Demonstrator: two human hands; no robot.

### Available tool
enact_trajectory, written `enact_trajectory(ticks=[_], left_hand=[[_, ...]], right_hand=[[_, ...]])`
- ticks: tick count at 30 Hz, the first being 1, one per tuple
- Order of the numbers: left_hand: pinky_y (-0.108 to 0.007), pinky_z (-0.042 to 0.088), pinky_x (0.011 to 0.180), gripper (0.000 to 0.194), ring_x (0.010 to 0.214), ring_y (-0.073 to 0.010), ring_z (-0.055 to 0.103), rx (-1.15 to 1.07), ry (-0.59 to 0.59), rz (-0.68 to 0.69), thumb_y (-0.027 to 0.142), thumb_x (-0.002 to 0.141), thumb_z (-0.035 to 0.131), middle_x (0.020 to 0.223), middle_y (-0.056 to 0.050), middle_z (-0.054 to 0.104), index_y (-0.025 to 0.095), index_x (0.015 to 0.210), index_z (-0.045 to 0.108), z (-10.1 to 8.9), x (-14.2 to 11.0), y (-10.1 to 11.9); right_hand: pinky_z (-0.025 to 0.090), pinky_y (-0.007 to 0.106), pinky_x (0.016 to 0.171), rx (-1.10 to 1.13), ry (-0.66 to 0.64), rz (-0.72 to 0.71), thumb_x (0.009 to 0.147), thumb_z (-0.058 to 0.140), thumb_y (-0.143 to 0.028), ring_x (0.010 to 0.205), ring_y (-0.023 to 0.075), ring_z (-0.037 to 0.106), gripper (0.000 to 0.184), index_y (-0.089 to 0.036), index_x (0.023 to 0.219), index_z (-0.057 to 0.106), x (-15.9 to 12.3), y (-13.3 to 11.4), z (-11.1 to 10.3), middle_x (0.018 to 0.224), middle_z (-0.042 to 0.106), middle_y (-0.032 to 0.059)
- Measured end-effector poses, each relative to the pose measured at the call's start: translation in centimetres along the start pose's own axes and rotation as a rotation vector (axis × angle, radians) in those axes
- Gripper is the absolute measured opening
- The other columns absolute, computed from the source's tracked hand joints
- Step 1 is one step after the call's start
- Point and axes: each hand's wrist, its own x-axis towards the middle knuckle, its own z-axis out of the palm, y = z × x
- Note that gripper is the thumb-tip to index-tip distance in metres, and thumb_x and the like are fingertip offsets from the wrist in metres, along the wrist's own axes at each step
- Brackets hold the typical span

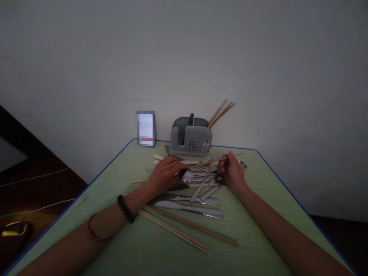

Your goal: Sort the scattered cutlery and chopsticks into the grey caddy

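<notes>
A wooden chopstick (pixel 208 162) is held slantwise above a pile of cutlery. My left hand (pixel 168 173) pinches its left end, and my right hand (pixel 232 171) grips it near the other end. Beneath and between the hands lie several knives, forks and spoons, among them a spoon (pixel 188 176) beside my left fingers. Nearer to me are a table knife (pixel 198 210) and several loose chopsticks (pixel 184 234). Behind the pile stands a grey cutlery holder (pixel 198 140) with several chopsticks (pixel 221 114) leaning out of its right side.
A phone (pixel 146 129) with a lit, blurred screen leans on the wall (pixel 258 76) at the back left. The green table (pixel 258 237) has a blue edge and stands against that wall. White cables (pixel 37 210) run across the dark floor at the left.
</notes>
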Motion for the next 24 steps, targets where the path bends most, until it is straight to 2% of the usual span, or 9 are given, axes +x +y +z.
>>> enact_trajectory(ticks=[5,12,15,17,19,22,24], left_hand=[[-0.030,0.047,0.072,0.018,0.080,-0.0175,0.060,-0.015,0.012,0.003,0.009,0.082,0.053,0.082,-0.005,0.069,0.017,0.093,0.064,0.1,0.0,-0.2],[-0.030,0.048,0.070,0.016,0.076,-0.0174,0.060,-0.041,0.052,-0.040,0.011,0.082,0.051,0.080,-0.006,0.067,0.016,0.092,0.063,0.1,0.0,0.0],[-0.031,0.047,0.071,0.019,0.078,-0.0183,0.059,-0.054,0.005,-0.069,0.015,0.079,0.055,0.082,-0.006,0.066,0.016,0.097,0.060,-0.1,0.0,0.1],[-0.034,0.046,0.074,0.031,0.080,-0.0203,0.057,-0.058,-0.070,-0.093,0.025,0.075,0.064,0.085,-0.006,0.064,0.016,0.103,0.057,-0.2,0.0,0.2],[-0.036,0.045,0.078,0.052,0.083,-0.0223,0.056,-0.075,-0.151,-0.124,0.039,0.068,0.071,0.088,-0.006,0.062,0.015,0.111,0.053,-0.5,0.0,0.4],[-0.040,0.044,0.084,0.077,0.087,-0.0243,0.055,-0.122,-0.235,-0.155,0.054,0.059,0.075,0.092,-0.007,0.061,0.014,0.119,0.048,-1.0,0.1,0.6],[-0.041,0.043,0.086,0.087,0.090,-0.0255,0.055,-0.150,-0.258,-0.145,0.058,0.055,0.075,0.097,-0.008,0.060,0.013,0.123,0.045,-1.2,0.1,0.7]], right_hand=[[0.035,0.020,0.034,0.089,0.112,0.030,0.079,0.056,-0.055,0.032,0.0052,0.033,0.037,-0.020,0.069,0.050,0.2,-0.2,0.1,0.045,0.045,-0.0089],[0.035,0.020,0.035,0.136,0.136,0.052,0.083,0.052,-0.051,0.033,0.0051,0.033,0.035,-0.020,0.069,0.049,0.4,-0.2,-0.2,0.046,0.043,-0.0091],[0.034,0.020,0.035,0.157,0.159,0.067,0.084,0.051,-0.052,0.033,0.0048,0.032,0.036,-0.020,0.069,0.048,0.5,-0.3,-0.2,0.046,0.042,-0.0093],[0.035,0.020,0.035,0.170,0.173,0.074,0.084,0.050,-0.054,0.033,0.0049,0.032,0.038,-0.020,0.069,0.047,0.5,-0.4,-0.2,0.045,0.041,-0.0094],[0.035,0.020,0.036,0.179,0.180,0.085,0.084,0.049,-0.056,0.033,0.0049,0.032,0.039,-0.020,0.069,0.047,0.5,-0.5,-0.2,0.045,0.040,-0.0095],[0.035,0.019,0.036,0.194,0.190,0.097,0.085,0.047,-0.057,0.033,0.0047,0.031,0.040,-0.020,0.068,0.046,0.5,-0.7,-0.2,0.044,0.040,-0.0096],[0.035,0.019,0.035,0.197,0.186,0.102,0.086,0.046,-0.056,0.033,0.0047,0.030,0.041,-0.020,0.068,0.046,0.5,-0.7,-0.2,0.044,0.039,-0.0096]])
